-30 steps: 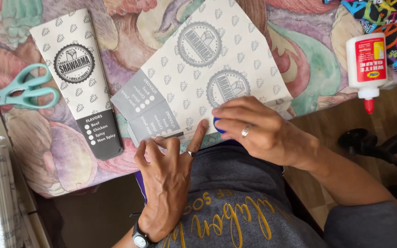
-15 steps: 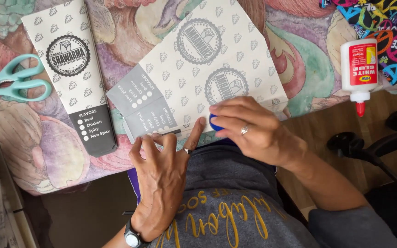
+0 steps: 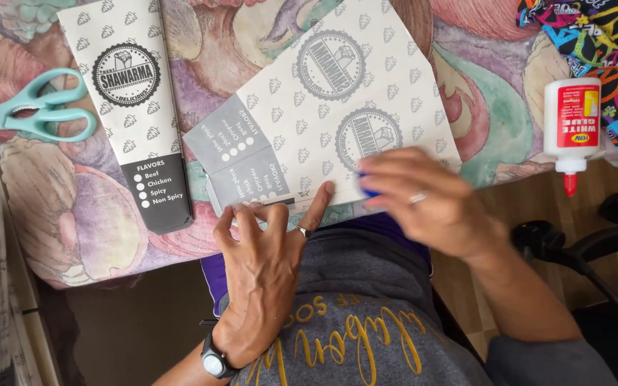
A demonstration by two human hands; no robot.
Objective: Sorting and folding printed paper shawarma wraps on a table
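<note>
A surface (image 3: 202, 53) covered in a faded floral cloth sits above a wooden floor (image 3: 609, 175). On it lie two patterned paper sleeves: one flat sheet (image 3: 323, 121) at the near edge, one folded sleeve (image 3: 134, 107) to the left. There is one pair of teal scissors (image 3: 33, 113) and one white glue bottle (image 3: 571, 121). The left hand (image 3: 266, 264) presses spread fingers on the sheet's near edge. The right hand (image 3: 423, 200), blurred, rests on the sheet, curled over something blue; I cannot tell how firmly it grips.

Looks like someone's home craft corner: floral cloth (image 3: 481, 107) over the bench, wood floor (image 3: 609, 175), scissors (image 3: 37, 111), glue bottle (image 3: 571, 121).
</note>
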